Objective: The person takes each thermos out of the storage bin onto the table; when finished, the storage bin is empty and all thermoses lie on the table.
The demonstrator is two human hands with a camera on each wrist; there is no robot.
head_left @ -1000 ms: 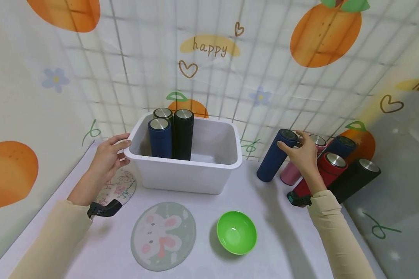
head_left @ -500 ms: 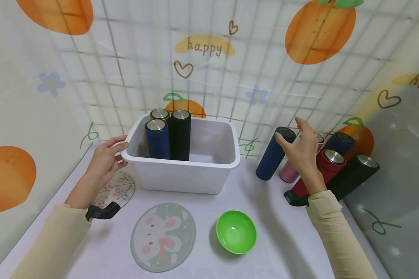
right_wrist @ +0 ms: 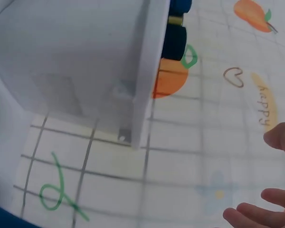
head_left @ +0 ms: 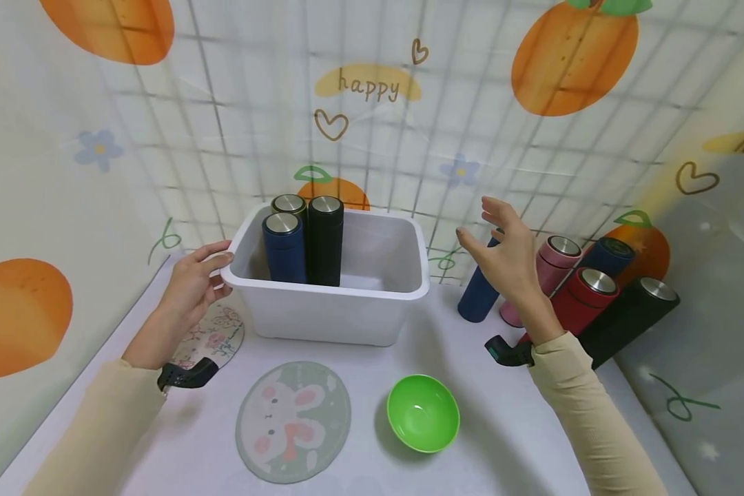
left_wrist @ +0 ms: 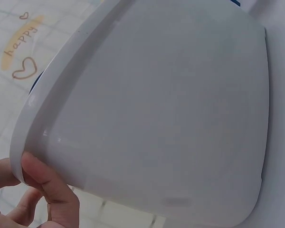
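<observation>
My left hand point(head_left: 189, 286) grips the left rim of a white plastic tub point(head_left: 328, 313). In the left wrist view the fingers point(left_wrist: 54, 190) curl around the rim of the tub point(left_wrist: 156, 104). Inside the tub stand a blue thermos bottle point(head_left: 285, 255), a black one point(head_left: 325, 241) and a third bottle point(head_left: 288, 202), mostly hidden behind them. My right hand point(head_left: 508, 258) is raised with thumb and fingers spread, holding nothing. It partly hides a blue thermos bottle point(head_left: 479, 296) standing right of the tub. The right wrist view shows its fingers point(right_wrist: 261, 216) apart from the tub point(right_wrist: 76, 61).
Beyond the right hand stand a pink bottle point(head_left: 556, 265), another blue bottle point(head_left: 609, 256), a red bottle point(head_left: 587, 296) and a black bottle point(head_left: 629, 320). In front lie a green bowl point(head_left: 423, 413), a rabbit mat point(head_left: 293, 421) and a flowered mat point(head_left: 220, 337). A patterned curtain point(head_left: 372, 138) hangs behind.
My right hand has let go of the blue thermos bottle's top, spread its fingers and moved left and toward me. The left hand stays on the tub's rim.
</observation>
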